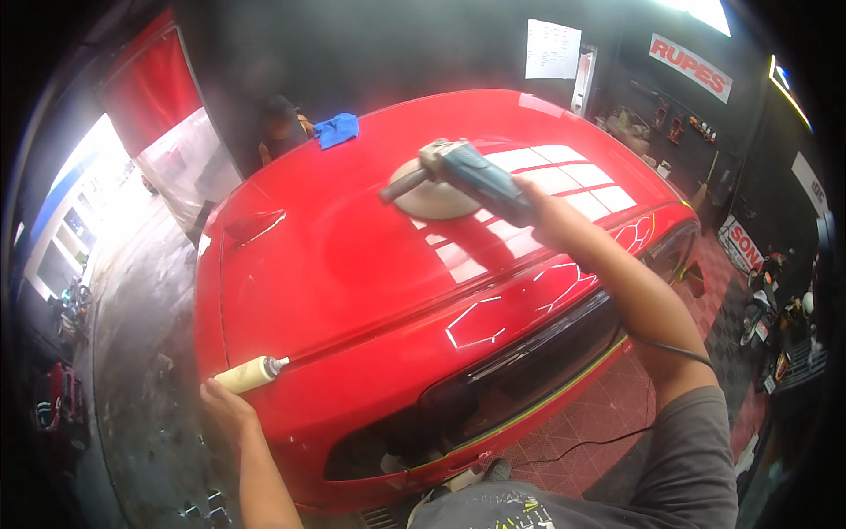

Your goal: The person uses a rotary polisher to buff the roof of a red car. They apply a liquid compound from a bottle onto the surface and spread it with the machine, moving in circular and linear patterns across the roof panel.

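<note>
Below me stretches the glossy red roof of a car [326, 229]. My right hand [548, 213] is wrapped round the rear of a teal-grey power polisher [480, 179], above the middle of the roof. A round pale pad [441, 201] shows under its head, and a side handle points left with no hand on it. Whether the pad touches the paint, I cannot tell. At the roof's near left corner, my left hand [229, 413] grips a cream-coloured squeeze bottle [247, 376]. The bottle lies tilted, its white nozzle pointing right.
A blue cloth [337, 130] lies on the roof's far edge, beside a person [280, 128]. The polisher's black cord [608, 439] hangs past my right arm toward the red tiled floor. Taped trim [529, 406] runs along the side windows. Tools hang on the right wall.
</note>
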`<action>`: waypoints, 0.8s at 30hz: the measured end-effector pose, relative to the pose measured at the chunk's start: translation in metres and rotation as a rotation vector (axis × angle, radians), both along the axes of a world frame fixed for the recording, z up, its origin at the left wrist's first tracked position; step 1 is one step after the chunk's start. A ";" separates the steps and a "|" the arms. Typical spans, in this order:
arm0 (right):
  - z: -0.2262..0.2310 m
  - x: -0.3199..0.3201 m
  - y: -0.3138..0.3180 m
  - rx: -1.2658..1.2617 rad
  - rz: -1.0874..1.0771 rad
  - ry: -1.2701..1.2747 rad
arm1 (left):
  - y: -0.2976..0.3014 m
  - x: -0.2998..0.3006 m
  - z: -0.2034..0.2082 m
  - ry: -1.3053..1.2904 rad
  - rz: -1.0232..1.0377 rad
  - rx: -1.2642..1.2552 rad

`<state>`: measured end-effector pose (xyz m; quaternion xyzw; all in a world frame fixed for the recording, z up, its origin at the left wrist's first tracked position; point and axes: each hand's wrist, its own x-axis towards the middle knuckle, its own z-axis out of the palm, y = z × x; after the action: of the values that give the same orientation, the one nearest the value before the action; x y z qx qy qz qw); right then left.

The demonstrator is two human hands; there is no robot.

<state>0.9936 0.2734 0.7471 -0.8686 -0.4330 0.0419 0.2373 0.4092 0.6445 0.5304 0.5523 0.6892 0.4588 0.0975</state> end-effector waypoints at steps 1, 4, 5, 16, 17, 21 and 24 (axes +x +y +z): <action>0.000 -0.009 0.009 -0.017 0.024 -0.012 | 0.000 0.000 0.000 -0.032 -0.014 -0.004; 0.001 -0.030 0.028 0.051 0.113 -0.027 | -0.002 0.000 0.000 -0.004 -0.020 -0.011; 0.002 -0.036 0.035 0.012 0.103 -0.034 | -0.002 0.000 0.000 -0.008 -0.012 -0.021; -0.015 -0.033 0.071 0.020 0.126 -0.137 | 0.006 -0.005 -0.008 -0.009 -0.022 -0.014; -0.014 -0.027 0.068 0.038 0.128 -0.155 | 0.006 -0.004 -0.009 -0.011 -0.012 -0.008; 0.000 0.002 0.041 -0.028 -0.004 -0.030 | 0.005 -0.003 -0.008 -0.009 0.003 -0.022; 0.001 0.022 0.018 -0.015 -0.055 -0.010 | 0.004 -0.001 -0.007 -0.006 0.022 -0.018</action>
<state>1.0157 0.2910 0.7485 -0.8820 -0.4099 0.0344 0.2298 0.4087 0.6487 0.5237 0.5425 0.6990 0.4553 0.0993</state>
